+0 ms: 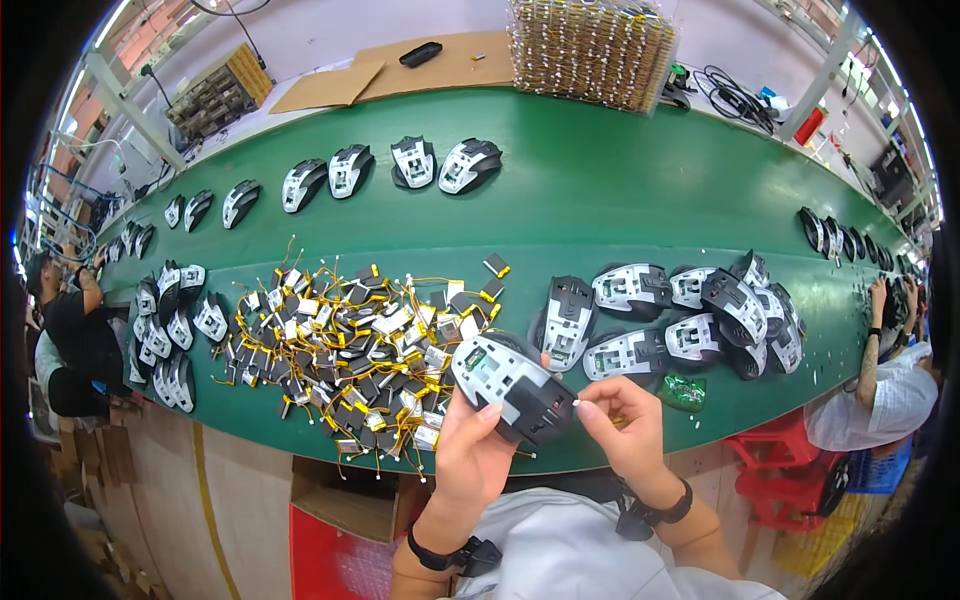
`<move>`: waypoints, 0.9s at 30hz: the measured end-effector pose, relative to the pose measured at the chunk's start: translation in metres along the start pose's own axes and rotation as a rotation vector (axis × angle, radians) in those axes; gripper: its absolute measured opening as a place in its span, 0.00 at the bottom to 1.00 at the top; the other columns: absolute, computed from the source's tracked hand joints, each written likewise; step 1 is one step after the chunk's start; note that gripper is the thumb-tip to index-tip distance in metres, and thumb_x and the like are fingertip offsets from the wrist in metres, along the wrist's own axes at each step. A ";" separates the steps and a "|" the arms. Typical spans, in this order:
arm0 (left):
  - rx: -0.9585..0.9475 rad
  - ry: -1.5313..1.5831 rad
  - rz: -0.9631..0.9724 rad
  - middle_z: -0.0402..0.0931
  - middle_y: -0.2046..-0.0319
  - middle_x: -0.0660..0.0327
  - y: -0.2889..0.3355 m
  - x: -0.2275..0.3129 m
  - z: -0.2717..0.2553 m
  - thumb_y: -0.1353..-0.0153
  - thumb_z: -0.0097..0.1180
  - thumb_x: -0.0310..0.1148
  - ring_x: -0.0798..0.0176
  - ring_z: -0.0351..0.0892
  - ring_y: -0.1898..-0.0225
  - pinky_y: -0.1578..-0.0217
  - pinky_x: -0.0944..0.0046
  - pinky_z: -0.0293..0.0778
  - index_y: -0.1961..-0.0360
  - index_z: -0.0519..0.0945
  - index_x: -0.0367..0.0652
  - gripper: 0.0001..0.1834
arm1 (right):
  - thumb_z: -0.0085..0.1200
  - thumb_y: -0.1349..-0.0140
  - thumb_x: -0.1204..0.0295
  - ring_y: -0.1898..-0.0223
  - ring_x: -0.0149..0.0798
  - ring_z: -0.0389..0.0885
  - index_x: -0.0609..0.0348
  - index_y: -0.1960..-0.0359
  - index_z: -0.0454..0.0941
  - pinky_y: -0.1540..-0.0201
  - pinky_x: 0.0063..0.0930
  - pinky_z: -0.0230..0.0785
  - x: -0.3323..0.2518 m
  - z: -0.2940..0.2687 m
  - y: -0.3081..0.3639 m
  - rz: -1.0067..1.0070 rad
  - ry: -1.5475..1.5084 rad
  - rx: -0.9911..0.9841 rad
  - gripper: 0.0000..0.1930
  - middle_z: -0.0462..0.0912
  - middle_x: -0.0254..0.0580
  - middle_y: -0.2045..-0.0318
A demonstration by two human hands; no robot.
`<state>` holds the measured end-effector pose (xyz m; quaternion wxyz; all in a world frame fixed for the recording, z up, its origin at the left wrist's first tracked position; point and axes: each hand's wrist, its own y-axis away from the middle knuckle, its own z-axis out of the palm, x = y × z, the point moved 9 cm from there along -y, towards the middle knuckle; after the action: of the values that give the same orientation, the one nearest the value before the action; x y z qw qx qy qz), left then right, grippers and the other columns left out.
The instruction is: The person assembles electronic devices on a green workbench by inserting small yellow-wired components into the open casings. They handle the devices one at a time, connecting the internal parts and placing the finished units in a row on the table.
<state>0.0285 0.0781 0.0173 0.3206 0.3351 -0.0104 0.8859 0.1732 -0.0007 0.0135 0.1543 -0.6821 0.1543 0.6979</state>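
Currently: left hand (pixel 472 455), holding silver-and-black computer mouse (pixel 512 388); right hand (pixel 625 428), pinching small white piece (pixel 577 403) alongside. Step: seemingly close handwork; next move calls for steadiness.

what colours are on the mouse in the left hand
The mouse is silver-white and black, best seen in the head view.

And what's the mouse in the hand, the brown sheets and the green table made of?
Held mouse: probably hard plastic, satiny silver and black, with crisp moulded cutouts. Brown sheets: likely cardboard, dull, flat and straight-edged. Green table: smooth, slightly shiny top, maybe rubber or laminate; can't tell.
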 end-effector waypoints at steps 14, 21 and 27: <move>-0.456 -0.509 -0.373 0.74 0.47 0.56 0.014 -0.005 -0.003 0.38 0.58 0.46 0.68 0.72 0.48 0.44 0.67 0.66 0.37 0.66 0.27 0.37 | 0.62 0.43 0.77 0.77 0.24 0.76 0.63 0.67 0.81 0.71 0.20 0.69 -0.079 0.014 -0.018 -0.222 0.255 -0.382 0.04 0.82 0.45 0.63; -0.227 0.019 0.093 0.69 0.40 0.51 0.010 0.002 -0.038 0.49 0.73 0.35 0.55 0.73 0.41 0.42 0.54 0.71 0.34 0.61 0.35 0.45 | 0.59 0.36 0.76 0.74 0.21 0.74 0.65 0.62 0.78 0.71 0.16 0.68 -0.004 0.011 -0.008 0.098 -0.266 -0.181 0.06 0.81 0.36 0.65; -0.190 -0.229 0.314 0.66 0.40 0.46 -0.011 0.008 0.001 0.49 0.60 0.68 0.48 0.73 0.43 0.47 0.52 0.73 0.28 0.52 0.42 0.57 | 0.61 0.39 0.77 0.73 0.20 0.73 0.64 0.63 0.80 0.72 0.16 0.66 -0.003 0.045 0.012 0.066 -0.243 -0.266 0.05 0.81 0.41 0.62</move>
<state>0.0305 0.0909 0.0212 0.2055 0.3963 -0.1822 0.8761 0.1273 0.0077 0.0179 0.0572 -0.6016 0.0629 0.7942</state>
